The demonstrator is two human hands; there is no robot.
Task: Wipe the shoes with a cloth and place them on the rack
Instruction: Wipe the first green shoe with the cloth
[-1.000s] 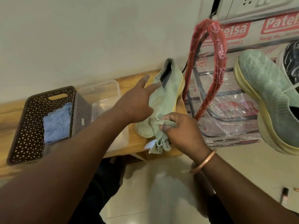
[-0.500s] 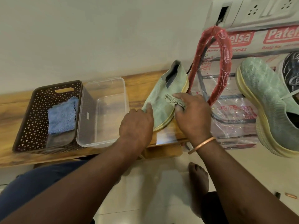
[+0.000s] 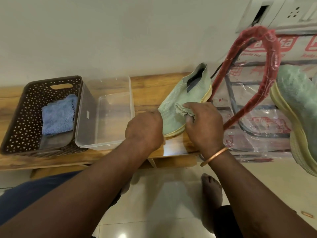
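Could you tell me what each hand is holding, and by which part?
The right hand pinches the cloth by a bunched fold, pressing it on the shoe. The left hand meets the shoe's toe; its grip is hidden.

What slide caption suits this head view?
Right hand presses a pale green cloth onto the mint-green knit shoe on the wooden bench while the left hand steadies its toe.
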